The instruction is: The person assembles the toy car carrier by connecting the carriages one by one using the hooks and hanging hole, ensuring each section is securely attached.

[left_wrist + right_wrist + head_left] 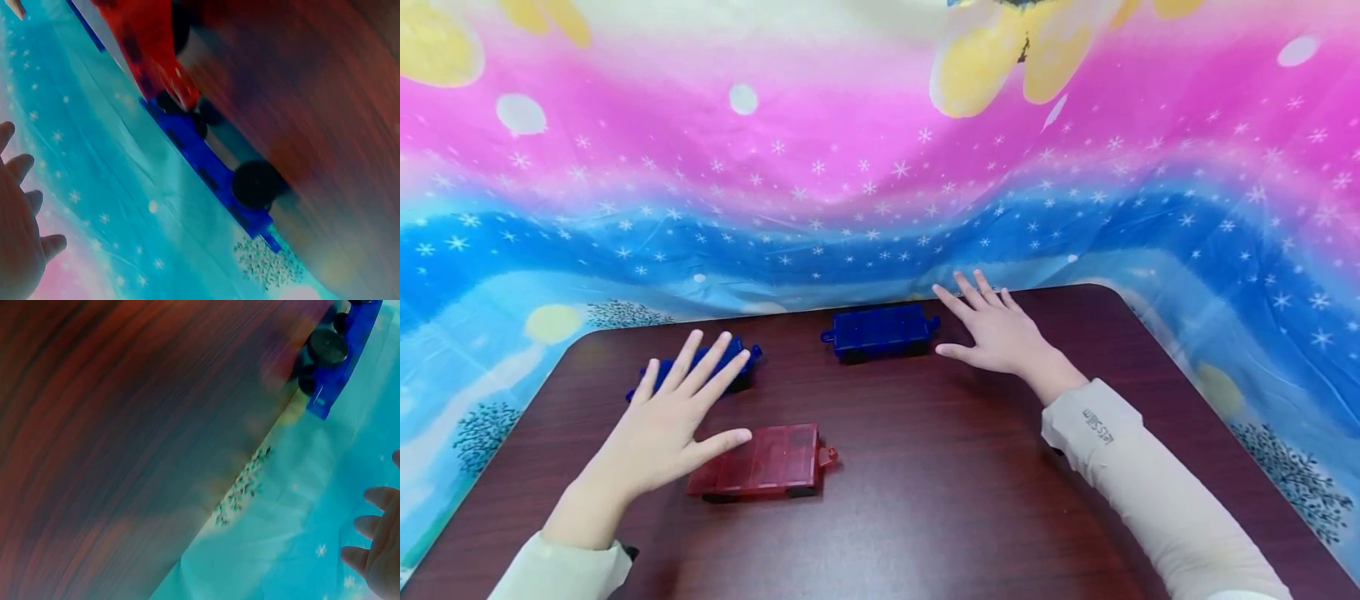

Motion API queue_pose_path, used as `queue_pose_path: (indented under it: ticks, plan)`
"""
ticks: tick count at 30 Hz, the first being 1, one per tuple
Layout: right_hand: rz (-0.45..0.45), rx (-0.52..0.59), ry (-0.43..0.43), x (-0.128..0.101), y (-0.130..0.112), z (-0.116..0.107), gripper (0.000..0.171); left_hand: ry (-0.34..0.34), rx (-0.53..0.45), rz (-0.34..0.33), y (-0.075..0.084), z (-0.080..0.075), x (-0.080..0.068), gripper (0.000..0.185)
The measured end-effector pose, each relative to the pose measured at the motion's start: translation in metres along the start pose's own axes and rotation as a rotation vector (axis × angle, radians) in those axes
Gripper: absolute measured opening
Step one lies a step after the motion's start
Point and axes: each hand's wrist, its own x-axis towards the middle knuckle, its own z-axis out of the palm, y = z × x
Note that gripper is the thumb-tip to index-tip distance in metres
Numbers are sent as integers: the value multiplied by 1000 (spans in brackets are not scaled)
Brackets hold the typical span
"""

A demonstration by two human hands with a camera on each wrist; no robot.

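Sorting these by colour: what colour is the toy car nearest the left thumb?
Translucent red toy car; clearest in the head view.

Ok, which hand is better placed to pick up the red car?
Left. The left hand has its thumb beside the red car; the right hand lies farther away, by the far blue car.

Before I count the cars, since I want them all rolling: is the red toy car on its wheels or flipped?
On its wheels. The red toy car lies flat top up on the table, dark wheels under its near edge.
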Motion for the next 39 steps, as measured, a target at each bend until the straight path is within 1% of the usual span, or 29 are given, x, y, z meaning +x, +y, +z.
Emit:
queue_pose_path:
  ticks: [5, 8, 10, 16, 22, 29, 34, 39]
  plan:
    - [-31, 53, -58, 15, -13, 6, 86, -63, -83, 24, 13, 5, -2, 87]
    - [-48, 84, -86, 24, -19, 12, 84, -102, -119, 38, 19, 8, -4, 85]
    - [-64, 108, -95, 29, -23, 15, 82, -115, -134, 50, 22, 10, -6, 83]
    - [-106, 163, -114, 43, -33, 25, 79, -125, -163, 78, 27, 17, -12, 81]
    - [-128, 194, -145, 54, -40, 32, 77, -124, -150, 122, 29, 22, -16, 80]
    - [-105, 227, -178, 64, -45, 33, 77, -188, -140, 94, 31, 25, -17, 83]
    - [-108, 219, -201, 71, -48, 29, 78, -204, -146, 94, 31, 26, -16, 84]
    - [-112, 222, -230, 74, -51, 28, 76, -233, -142, 65, 30, 27, -16, 84]
